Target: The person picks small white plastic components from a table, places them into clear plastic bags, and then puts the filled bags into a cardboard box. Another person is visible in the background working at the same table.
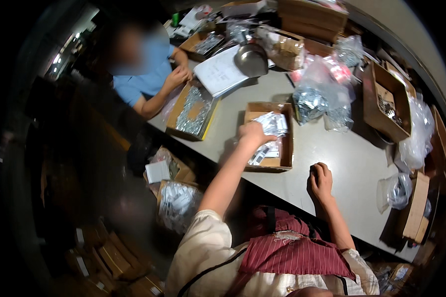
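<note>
A shallow cardboard box (289, 157) stands on the table in front of me, with several small clear packets (277, 123) of whitish and metallic parts inside. My left hand (252, 133) reaches over the box's left side. It is closed on some of these packets, the thumb lying along them and the other fingers mostly hidden. More packets (259, 156) lie in the near part of the box, below the hand. To the right of the box, my right hand (322, 180) rests on the tabletop with loosely bent fingers, and no object shows in it.
Across the table's left corner sits a person in a blue shirt (151, 81), hands by a box of metal parts (191, 116). A metal scoop (251, 60) lies on papers (220, 74). Bagged parts (309, 104) and an open carton (411, 119) stand right. A packet-filled carton (178, 200) sits lower left.
</note>
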Action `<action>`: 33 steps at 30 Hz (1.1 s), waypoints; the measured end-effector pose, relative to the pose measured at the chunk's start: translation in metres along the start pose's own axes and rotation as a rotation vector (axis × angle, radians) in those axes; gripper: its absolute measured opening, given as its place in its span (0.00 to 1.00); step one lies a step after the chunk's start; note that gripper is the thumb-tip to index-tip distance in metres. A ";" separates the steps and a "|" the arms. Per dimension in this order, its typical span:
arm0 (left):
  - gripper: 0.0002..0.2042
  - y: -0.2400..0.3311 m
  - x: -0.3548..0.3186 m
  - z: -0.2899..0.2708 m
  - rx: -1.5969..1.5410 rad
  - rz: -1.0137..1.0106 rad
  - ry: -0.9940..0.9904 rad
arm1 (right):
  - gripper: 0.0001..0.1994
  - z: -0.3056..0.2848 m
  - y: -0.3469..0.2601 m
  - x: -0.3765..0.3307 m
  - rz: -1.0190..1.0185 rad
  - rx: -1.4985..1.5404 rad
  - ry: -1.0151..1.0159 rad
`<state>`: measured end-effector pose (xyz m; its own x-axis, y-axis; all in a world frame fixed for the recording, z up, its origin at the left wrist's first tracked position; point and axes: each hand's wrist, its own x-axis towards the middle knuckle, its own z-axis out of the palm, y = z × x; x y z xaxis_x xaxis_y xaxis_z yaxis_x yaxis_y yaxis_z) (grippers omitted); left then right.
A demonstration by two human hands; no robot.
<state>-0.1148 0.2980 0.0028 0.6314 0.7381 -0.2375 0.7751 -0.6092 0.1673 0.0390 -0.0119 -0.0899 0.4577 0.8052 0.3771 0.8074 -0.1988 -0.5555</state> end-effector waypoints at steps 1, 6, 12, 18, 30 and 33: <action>0.43 0.003 0.003 -0.002 -0.020 0.007 -0.026 | 0.15 0.000 0.001 0.001 0.034 0.002 0.000; 0.31 0.018 -0.008 0.033 -0.166 0.006 0.136 | 0.13 0.003 -0.002 0.006 0.017 -0.015 -0.009; 0.28 0.039 -0.067 0.011 -0.698 0.066 0.524 | 0.13 0.002 0.021 0.003 -0.013 0.131 -0.061; 0.23 -0.040 -0.185 -0.003 -1.051 -0.401 0.967 | 0.11 -0.003 0.015 0.006 -0.050 0.228 -0.161; 0.34 -0.155 -0.347 0.115 -0.326 -0.992 0.315 | 0.12 -0.004 0.013 0.008 -0.092 0.229 -0.173; 0.32 -0.179 -0.343 0.116 -0.350 -0.911 0.596 | 0.12 -0.004 0.011 0.007 -0.078 0.225 -0.183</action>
<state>-0.4723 0.1203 -0.0562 -0.3310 0.9411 0.0688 0.8545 0.2680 0.4449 0.0526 -0.0103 -0.0907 0.3064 0.9045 0.2967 0.7253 -0.0199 -0.6882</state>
